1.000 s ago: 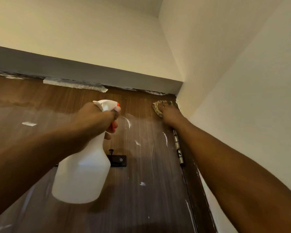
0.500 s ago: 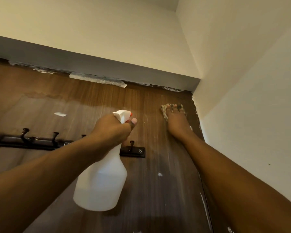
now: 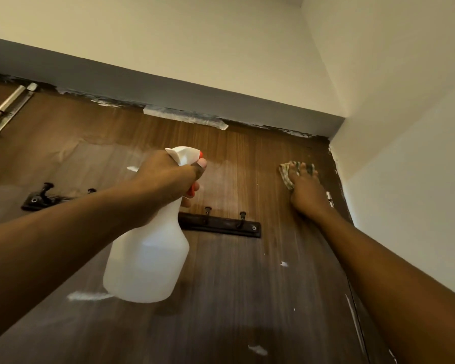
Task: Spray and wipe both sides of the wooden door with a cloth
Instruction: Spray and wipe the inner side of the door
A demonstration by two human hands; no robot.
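Facing the door (image 3: 247, 285) head-on, its long axis running up and down, both hands reach toward its top edge. The right hand (image 3: 307, 195) is the one touching it, fingers spread flat and pressing the cloth (image 3: 286, 174) to the wood near the top right corner. The left hand (image 3: 166, 177) hangs short of the door near the middle, fingers curled round the neck of the bottle (image 3: 147, 258), one on the red trigger, nozzle aimed at the wood left of the cloth.
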